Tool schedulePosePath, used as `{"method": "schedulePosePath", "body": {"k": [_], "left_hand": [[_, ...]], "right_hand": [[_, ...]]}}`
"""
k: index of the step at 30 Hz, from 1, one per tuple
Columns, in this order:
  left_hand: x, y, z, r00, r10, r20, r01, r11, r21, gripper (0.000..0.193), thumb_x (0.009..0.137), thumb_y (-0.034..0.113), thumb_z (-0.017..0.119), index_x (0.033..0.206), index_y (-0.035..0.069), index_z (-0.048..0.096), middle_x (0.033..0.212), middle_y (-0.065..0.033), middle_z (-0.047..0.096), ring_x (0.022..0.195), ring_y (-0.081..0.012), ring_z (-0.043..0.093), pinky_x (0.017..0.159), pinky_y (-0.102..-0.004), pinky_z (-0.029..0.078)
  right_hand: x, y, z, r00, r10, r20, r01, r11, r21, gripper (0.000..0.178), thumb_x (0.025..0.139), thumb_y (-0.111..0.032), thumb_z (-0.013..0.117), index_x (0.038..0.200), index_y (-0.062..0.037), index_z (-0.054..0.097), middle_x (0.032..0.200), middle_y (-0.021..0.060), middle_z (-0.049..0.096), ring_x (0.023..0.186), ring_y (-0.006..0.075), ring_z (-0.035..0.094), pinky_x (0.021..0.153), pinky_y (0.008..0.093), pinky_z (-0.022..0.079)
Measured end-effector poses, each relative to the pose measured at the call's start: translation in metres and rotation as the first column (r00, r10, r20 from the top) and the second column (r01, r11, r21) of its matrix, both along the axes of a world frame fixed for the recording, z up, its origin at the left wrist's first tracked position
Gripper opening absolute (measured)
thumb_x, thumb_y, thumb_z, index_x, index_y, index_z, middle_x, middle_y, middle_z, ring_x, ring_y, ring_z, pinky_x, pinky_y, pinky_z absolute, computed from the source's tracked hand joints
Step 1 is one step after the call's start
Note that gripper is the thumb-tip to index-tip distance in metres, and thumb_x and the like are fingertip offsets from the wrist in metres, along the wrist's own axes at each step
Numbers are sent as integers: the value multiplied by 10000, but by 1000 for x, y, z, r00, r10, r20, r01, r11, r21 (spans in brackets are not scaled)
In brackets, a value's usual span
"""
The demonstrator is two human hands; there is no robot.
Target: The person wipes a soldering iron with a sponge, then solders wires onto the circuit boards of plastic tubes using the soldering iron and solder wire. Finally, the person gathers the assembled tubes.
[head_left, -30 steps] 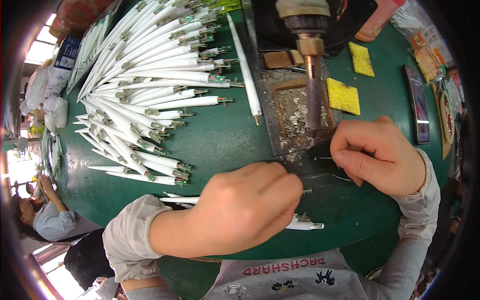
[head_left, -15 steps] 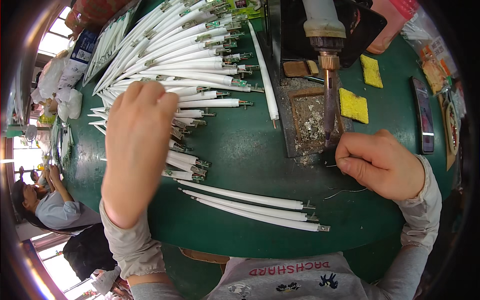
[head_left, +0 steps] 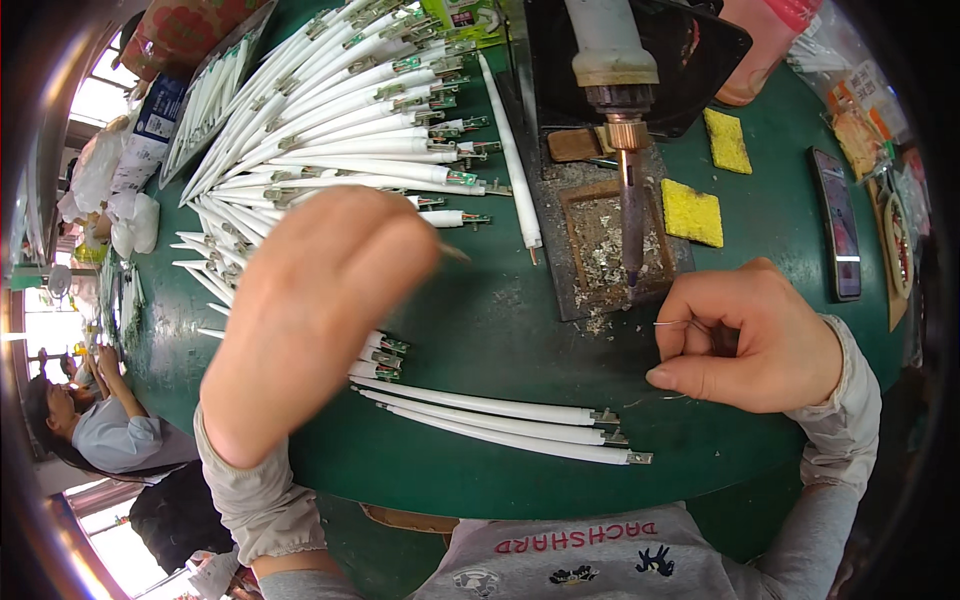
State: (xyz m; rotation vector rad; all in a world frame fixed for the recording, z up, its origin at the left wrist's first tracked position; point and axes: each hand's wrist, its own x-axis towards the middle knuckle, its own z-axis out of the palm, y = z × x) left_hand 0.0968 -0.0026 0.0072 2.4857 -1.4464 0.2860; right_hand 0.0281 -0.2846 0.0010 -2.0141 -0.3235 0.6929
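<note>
My left hand (head_left: pixel 325 300), smeared by motion, is closed above the fan of white tapered sticks (head_left: pixel 370 172) with small circuit boards at their ends. A small blurred tip juts out beyond its fingers; what it belongs to is hidden. On the right, my right hand (head_left: pixel 745 340) has its fingers curled around a thin silvery solder wire (head_left: pixel 672 323), the thumb a little apart from the forefinger. Just left of this hand, a soldering iron (head_left: pixel 632 215) points tip down over a tray (head_left: pixel 570 250) of solder crumbs. Three white sticks (head_left: pixel 500 427) lie side by side near me.
One white stick (head_left: pixel 513 160) lies alone left of the tray. Yellow sponges (head_left: pixel 692 213) and a phone (head_left: pixel 836 225) are to the right. A black fan-like frame (head_left: pixel 690 70) and pink container (head_left: pixel 765 45) stand behind. Another person (head_left: pixel 110 420) sits far left.
My left hand has moved right across the sticks, with a small tip now showing past its fingers. My right thumb has parted from the forefinger, and the wire has shifted. The view moved slightly.
</note>
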Motion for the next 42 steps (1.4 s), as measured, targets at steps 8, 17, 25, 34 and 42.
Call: {"method": "schedulePosePath", "body": {"k": [8,17,25,34,42], "left_hand": [[-46,-38,13,971,-147,-190,146,989,-19,257,574,10,642,820,-13,572,783,-121,550,598,-222,569,447,-299,447],[-49,-51,-7,808,-138,-573,-77,939,-335,215,688,-12,699,868,-9,583,794,-107,569,613,-194,566,536,-259,456],[-51,-47,-7,328,-125,-937,-255,943,-215,147,817,-16,604,954,-47,561,852,-73,567,724,-70,569,612,-199,458],[-50,-47,-9,205,-89,-975,-290,946,-147,142,831,-26,586,962,-57,544,885,-69,557,800,-72,567,698,-196,462],[-51,-48,-10,249,-90,-964,-264,952,-157,139,820,-28,596,951,-47,551,911,-80,548,798,-78,563,676,-191,449]], "right_hand": [[-5,11,13,1000,7,-6,-7,998,66,173,766,-100,685,903,-17,621,470,-23,467,411,28,413,402,218,277],[-10,6,1,989,-10,146,-10,990,138,116,781,-84,657,868,-21,614,462,-22,442,396,46,401,401,231,272],[-10,10,1,993,-12,115,-5,990,138,116,747,-67,671,832,-25,604,462,-28,422,392,47,380,398,227,267],[-8,10,-3,991,-2,137,-16,992,125,118,747,-67,675,820,-22,593,457,-30,407,389,49,367,391,235,253],[-8,11,-5,990,-20,141,3,993,121,111,750,-76,677,809,-25,598,469,-33,414,401,51,377,400,227,262]]}}
